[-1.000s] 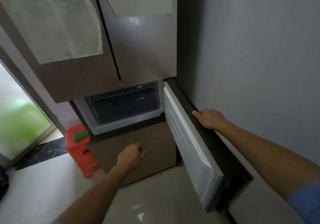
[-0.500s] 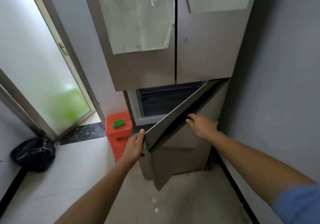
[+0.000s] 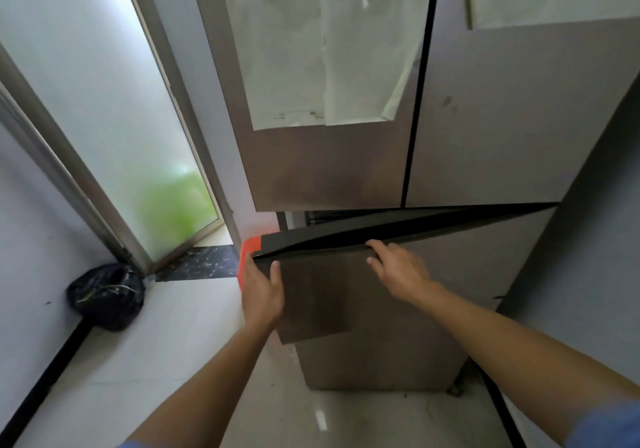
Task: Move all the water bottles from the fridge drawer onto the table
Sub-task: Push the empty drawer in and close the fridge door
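The brown fridge fills the upper middle of the head view, its two upper doors closed. Below them the lower fridge door stands ajar by a narrow gap, dark along its top edge. My left hand grips that door's free left edge, thumb on the front face. My right hand rests on the door's top edge, fingers curled over it. No water bottle and no table are in view; the compartment behind the door is almost wholly hidden.
A red plastic stool peeks out left of the door. A black bag lies on the floor by the frosted glass door. A grey wall stands close on the right. Pale floor tiles spread to the lower left.
The lower door has swung from wide open to nearly closed. My left hand took hold of its free edge, and my right hand stayed on its top edge. The view shifted rightward.
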{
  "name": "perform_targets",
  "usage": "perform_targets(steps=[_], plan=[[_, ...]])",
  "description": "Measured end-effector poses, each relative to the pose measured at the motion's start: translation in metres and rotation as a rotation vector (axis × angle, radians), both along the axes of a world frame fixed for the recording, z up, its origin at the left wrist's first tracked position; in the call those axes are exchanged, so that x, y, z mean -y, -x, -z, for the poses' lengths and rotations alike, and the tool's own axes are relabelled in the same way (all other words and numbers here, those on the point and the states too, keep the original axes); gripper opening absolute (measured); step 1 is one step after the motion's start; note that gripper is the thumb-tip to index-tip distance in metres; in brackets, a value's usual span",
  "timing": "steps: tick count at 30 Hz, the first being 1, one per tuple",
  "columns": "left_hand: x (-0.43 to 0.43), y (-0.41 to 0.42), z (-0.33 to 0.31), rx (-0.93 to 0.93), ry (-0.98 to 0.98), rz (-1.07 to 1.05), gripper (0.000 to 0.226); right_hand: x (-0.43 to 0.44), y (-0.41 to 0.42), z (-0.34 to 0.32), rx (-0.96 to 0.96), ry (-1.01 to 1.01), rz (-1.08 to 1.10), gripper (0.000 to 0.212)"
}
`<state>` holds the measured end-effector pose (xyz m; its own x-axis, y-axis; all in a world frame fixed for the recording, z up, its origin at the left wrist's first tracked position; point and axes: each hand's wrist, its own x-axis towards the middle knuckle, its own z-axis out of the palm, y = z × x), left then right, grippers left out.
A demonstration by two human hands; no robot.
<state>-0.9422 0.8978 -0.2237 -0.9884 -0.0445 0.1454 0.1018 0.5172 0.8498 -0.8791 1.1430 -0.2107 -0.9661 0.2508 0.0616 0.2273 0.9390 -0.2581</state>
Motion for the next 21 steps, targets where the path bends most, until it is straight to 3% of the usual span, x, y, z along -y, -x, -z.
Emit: perform_targets(steps=[4, 7, 12, 15, 21], plan=[[-0.016, 0.038, -0.011, 0.052, 0.004, 0.005, 0.052, 0.002, 0.030, 0.003, -0.004, -0.058, 0.003, 0.049], [-0.021, 0.066, -0.016, 0.126, -0.002, -0.013, 0.055, -0.004, 0.035, 0.010, -0.023, 0.011, -0.026, 0.055], [-0.034, 0.099, -0.025, 0.148, 0.023, -0.020, 0.086, -0.015, 0.044, 0.019, -0.071, 0.119, -0.058, 0.058], [-0.038, 0.110, -0.032, 0.081, 0.046, 0.008, 0.084, -0.012, 0.054, 0.017, -0.044, 0.104, -0.022, 0.050], [-0.031, 0.118, -0.037, 0.021, 0.305, 0.016, 0.061, 0.001, 0.064, 0.008, 0.039, 0.086, 0.060, 0.040]])
